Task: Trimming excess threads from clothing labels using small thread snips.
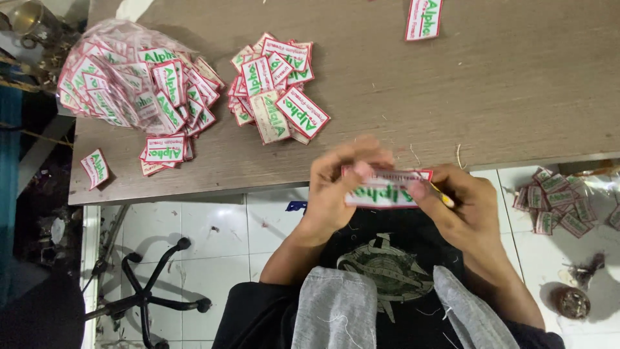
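Observation:
My left hand (336, 184) and my right hand (462, 203) hold one white woven label (382, 190) with a red border and green lettering between them, just off the table's near edge, above my lap. Both hands pinch its ends. A thin yellow tool (444, 197) pokes out from my right hand's fingers. On the brown table (504, 84) lies a loose pile of the same labels (278, 87), a little beyond my left hand. Further left, a clear plastic bag (129, 71) spills more labels.
A single label (423, 18) lies at the table's far edge, another (95, 168) at the near left corner. More labels (562, 201) lie on the white tiled floor at right, near a small round object (572, 301). A black chair base (145, 291) stands lower left.

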